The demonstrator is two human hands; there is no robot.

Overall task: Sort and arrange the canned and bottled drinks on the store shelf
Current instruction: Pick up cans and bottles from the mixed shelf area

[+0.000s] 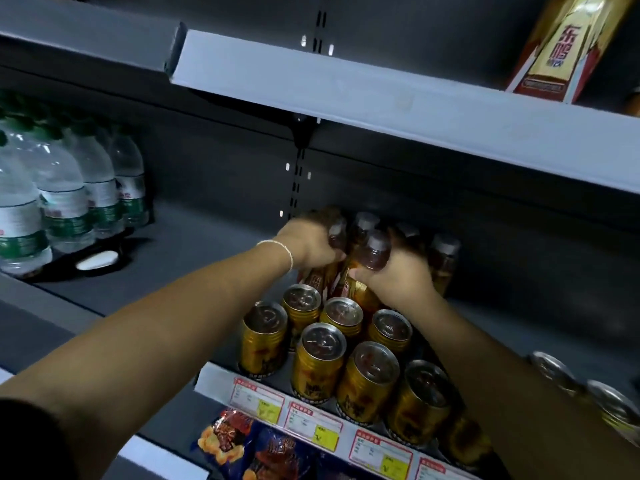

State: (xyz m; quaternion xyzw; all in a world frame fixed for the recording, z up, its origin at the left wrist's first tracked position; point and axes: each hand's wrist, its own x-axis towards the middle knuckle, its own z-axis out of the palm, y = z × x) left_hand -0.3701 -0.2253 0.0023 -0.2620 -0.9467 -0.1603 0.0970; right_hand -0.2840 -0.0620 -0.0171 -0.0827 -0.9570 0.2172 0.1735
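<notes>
The left hand [310, 245] was curled round the shoulder of one small amber plastic bottle with a grey cap [337, 233]. The right hand [398, 275] clasped a second such bottle [375, 252] just beside it, at the back of the grey metal shelf [194, 244], right behind the rows of gold aluminium cans [323, 358]. Both bottles stood roughly upright with caps up, the right one leaning a little, their red-and-gold labels too blurred to read. A gold-and-red carton [561, 46] on the upper shelf read "东鹏".
</notes>
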